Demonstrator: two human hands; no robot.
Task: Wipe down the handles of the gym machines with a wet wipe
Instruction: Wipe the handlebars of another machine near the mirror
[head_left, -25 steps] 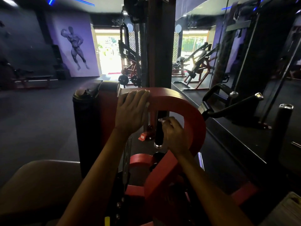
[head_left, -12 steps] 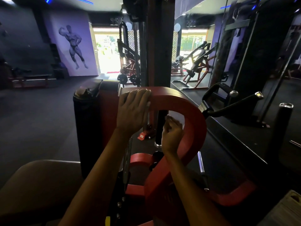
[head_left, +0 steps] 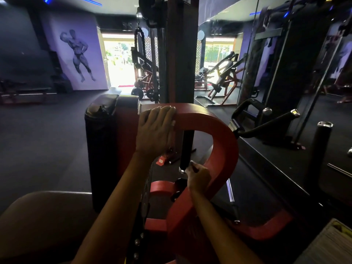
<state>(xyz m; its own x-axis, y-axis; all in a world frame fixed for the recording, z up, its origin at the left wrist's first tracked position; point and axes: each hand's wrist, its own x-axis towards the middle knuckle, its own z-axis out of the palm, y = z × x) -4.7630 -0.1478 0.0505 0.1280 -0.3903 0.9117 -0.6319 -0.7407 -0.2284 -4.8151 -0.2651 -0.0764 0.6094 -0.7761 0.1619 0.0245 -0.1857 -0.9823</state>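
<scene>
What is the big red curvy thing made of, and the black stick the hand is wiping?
The red curved frame looks like painted metal: smooth, hard-edged, matte red. The black grip seems to be rubber or foam over a metal tube, dull black with a shiny silver cap at its lower end. The right hand is beside that cap.

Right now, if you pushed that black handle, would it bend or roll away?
Probably not. The handle looks like a stiff straight bar hanging from the red frame, so it likely can't roll. Its black grip looks matte, so the right hand probably won't slip.
</scene>
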